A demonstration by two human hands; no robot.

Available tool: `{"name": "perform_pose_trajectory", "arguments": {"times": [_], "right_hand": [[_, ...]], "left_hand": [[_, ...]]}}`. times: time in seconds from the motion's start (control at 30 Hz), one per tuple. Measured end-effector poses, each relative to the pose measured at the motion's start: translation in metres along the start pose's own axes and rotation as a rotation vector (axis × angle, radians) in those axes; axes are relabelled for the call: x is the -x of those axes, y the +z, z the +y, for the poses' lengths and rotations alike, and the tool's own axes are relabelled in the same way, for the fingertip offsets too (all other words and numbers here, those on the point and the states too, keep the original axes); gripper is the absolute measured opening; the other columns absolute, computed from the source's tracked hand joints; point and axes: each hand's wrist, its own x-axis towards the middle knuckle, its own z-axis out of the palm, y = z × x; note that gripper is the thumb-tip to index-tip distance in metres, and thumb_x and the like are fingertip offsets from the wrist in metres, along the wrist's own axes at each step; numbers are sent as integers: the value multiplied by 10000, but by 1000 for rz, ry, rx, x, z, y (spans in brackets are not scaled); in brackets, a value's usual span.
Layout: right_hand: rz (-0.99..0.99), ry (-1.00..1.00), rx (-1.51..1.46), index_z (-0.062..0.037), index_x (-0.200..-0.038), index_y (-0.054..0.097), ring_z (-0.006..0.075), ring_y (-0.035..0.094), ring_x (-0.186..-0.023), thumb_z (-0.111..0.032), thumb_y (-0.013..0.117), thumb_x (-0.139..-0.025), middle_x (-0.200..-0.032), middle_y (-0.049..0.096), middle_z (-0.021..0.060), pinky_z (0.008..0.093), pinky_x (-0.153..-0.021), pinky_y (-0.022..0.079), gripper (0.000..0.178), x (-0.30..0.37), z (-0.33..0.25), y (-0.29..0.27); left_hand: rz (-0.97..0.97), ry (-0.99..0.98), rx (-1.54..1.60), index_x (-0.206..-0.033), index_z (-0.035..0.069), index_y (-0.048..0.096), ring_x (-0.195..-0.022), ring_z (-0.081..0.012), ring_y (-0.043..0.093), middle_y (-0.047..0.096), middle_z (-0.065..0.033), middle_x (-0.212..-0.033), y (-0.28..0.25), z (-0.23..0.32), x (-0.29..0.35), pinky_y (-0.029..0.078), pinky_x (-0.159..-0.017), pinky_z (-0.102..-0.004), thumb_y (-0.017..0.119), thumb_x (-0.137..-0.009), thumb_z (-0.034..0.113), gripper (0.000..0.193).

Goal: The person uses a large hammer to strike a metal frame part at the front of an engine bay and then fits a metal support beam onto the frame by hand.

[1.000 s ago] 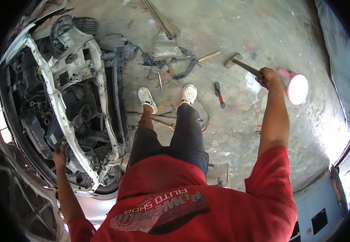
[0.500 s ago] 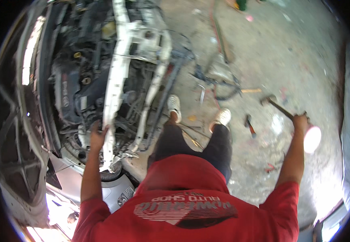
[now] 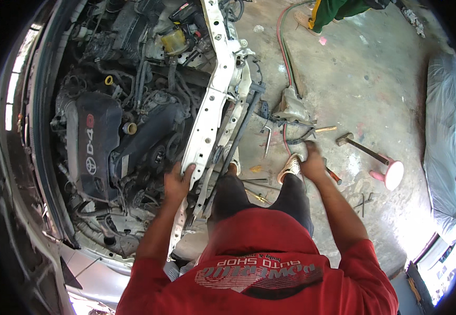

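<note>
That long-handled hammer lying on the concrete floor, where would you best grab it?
Grip the long-handled hammer by its bare wooden shaft, near the end away from the metal head. It lies flat and clear on the concrete floor, so come down from above.

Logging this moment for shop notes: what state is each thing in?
Left hand: gripping the white front crossmember.
Right hand: closed around a tool handle.
Hammer: lying flat on the concrete floor.
Engine bay: open, exposed.
</note>
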Motion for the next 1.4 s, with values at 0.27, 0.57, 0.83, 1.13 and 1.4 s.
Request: {"name": "perform_pose_trajectory", "arguments": {"times": [0.27, 0.57, 0.83, 1.13, 1.4], "right_hand": [[-444, -61, -844, 23, -1464, 381, 309, 570, -1230, -354, 717, -909, -1328, 571, 240, 393, -1029, 455, 750, -48, -207, 34], [-242, 87, -1351, 36, -1179, 516, 172, 546, -977, -403, 685, -943, -1060, 597, 111, 331, -873, 456, 526, -85, -288, 58], [-223, 217, -1328, -42, -1289, 552, 239, 579, -1140, -305, 635, -935, -1216, 626, 90, 392, -1034, 427, 448, -54, -254, 48], [-429, 142, -1221, -68, -1455, 428, 256, 509, -1274, -439, 511, -1017, -1396, 536, 107, 453, -1062, 394, 580, -72, -285, 53], [-303, 84, -814, -77, -1464, 381, 254, 604, -1088, -420, 549, -1008, -1280, 574, 132, 399, -853, 521, 595, -48, -238, 30]], "left_hand": [[-29, -33, 117, -934, -15, 654, -756, -409, 689, 690, -225, -823, -7, 10, -1, 538, -682, -432, 727, -907, 333, 356], [-12, 33, 33, -862, 3, 621, -699, -427, 675, 647, -240, -719, -5, 3, -6, 526, -587, -468, 711, -904, 412, 421], [-377, -252, -157, -1227, 40, 638, -735, -353, 704, 701, -209, -810, -15, 33, 16, 570, -678, -470, 533, -919, 647, 689], [44, 82, -86, -1310, 71, 524, -898, -414, 677, 669, -248, -971, -45, 4, 25, 559, -763, -494, 556, -912, 633, 689], [718, 22, -183, -1296, 103, 583, -1078, -398, 637, 626, -208, -1212, -236, -35, 45, 534, -902, -470, 706, -882, 444, 550]]}}
